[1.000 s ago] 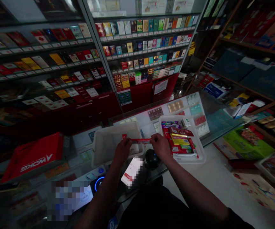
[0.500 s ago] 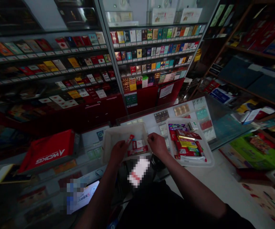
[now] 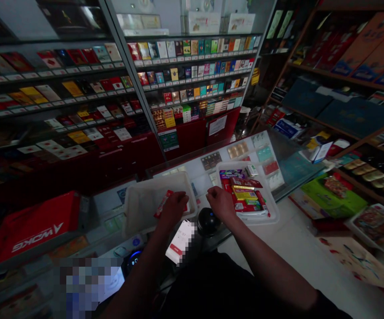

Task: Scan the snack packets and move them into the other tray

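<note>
My left hand (image 3: 176, 204) is over the left white plastic bin (image 3: 135, 188), its fingers bent together and pointing right. Whatever they pinch is hidden. A long red candy packet (image 3: 162, 204) slants out from behind this hand, and I cannot tell whether it is held or lies in the bin. My right hand (image 3: 221, 203) is closed by the near left side of the right white bin (image 3: 275, 217). Nothing I can name shows in its fingers. Red, yellow and purple packets (image 3: 244, 193) fill that bin.
Below the hands are a phone with a lit screen (image 3: 179, 241) and a round black device (image 3: 208, 221). A red box (image 3: 42, 226) stands on the glass counter at left. Shelves of cigarette packs (image 3: 192, 48) line the back. A green box (image 3: 335, 197) is at right.
The view has turned right, so things sit further left. My left hand has moved over the bin's right part; the small red packet at its fingertips no longer shows. The right hand stays closed.
</note>
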A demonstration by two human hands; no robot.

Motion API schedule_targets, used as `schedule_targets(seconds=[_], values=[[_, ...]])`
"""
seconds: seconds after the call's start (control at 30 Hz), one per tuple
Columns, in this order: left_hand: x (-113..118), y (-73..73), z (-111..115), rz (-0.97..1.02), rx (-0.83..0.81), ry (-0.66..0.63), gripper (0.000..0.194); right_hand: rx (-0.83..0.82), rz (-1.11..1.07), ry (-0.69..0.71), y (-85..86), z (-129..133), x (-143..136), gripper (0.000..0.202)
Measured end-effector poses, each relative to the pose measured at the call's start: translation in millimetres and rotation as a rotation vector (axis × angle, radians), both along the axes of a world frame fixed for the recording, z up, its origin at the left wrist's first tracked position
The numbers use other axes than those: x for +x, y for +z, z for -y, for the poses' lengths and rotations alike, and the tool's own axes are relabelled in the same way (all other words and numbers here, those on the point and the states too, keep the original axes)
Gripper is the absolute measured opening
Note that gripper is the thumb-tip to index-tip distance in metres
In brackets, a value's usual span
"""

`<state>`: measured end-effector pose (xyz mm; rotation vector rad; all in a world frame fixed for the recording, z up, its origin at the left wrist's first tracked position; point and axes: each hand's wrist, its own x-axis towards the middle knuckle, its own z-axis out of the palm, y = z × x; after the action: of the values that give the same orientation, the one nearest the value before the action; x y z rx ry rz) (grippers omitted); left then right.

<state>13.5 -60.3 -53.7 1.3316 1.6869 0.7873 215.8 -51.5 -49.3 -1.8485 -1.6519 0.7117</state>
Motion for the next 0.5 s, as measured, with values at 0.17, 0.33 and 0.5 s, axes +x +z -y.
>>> schedule_targets(seconds=[0.17,0.33,0.5], values=[[48,10.3,-10,0.007,-0.018,-0.072,0.031,0.002,0.023,-0.055,-8.3,2,38,0.018],[97,13.2,-20,0.025,0.018,-0.188,0.031,-0.012,0.046,-0.129,-14.0,4,81,0.018],[146,9.3,-32,-0.001,0.064,-0.358,0.024,-0.041,0.136,-0.267,-24.8,2,132,0.026]])
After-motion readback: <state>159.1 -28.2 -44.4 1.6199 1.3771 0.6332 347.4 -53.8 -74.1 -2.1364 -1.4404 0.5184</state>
